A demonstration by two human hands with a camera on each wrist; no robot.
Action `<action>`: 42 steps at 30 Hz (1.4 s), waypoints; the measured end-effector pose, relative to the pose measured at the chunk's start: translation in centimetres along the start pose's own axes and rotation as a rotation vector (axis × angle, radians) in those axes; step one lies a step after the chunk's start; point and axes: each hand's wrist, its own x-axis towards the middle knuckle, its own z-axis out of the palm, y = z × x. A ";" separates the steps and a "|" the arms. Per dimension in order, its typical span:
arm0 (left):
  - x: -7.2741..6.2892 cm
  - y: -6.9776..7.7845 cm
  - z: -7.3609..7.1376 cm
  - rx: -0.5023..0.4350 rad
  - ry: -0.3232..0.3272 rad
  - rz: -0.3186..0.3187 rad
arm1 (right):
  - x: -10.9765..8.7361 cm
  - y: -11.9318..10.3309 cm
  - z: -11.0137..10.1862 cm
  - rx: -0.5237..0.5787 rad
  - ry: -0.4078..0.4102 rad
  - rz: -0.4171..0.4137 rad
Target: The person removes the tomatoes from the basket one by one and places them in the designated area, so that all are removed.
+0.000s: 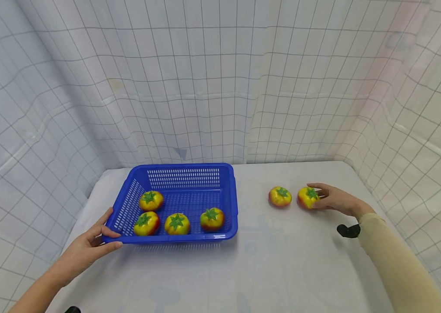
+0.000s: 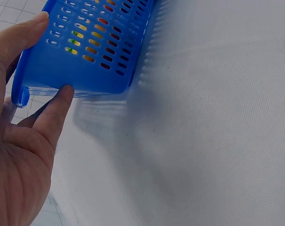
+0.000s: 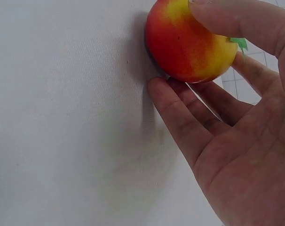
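Observation:
A blue plastic basket with slotted walls holds several yellow-and-red tomatoes, each with a green star-shaped leaf top. My left hand grips its near left corner, thumb and fingers on either side of the rim; in the left wrist view a fingertip touches the wall near the corner. On the right, my right hand has its thumb and fingers around a tomato on the white table. The thumb lies on its upper side and the other fingers reach behind and below it. Another tomato sits just left of that one.
The white-covered table is enclosed by grid-patterned white curtains at the back and both sides. The basket stands on the left half of the table, its far rim near the back curtain. A black strap piece hangs at the right wrist.

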 end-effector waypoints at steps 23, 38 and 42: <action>-0.2 0.0 -0.4 -0.007 0.000 0.005 | -2.6 -1.7 -1.9 -0.087 0.097 -0.050; 0.1 -0.2 -0.2 0.014 -0.011 -0.017 | -2.9 -5.4 -1.2 -0.240 0.228 -0.141; 0.2 -0.2 -0.1 0.012 -0.012 -0.023 | -2.4 -7.5 0.2 -0.308 0.264 -0.177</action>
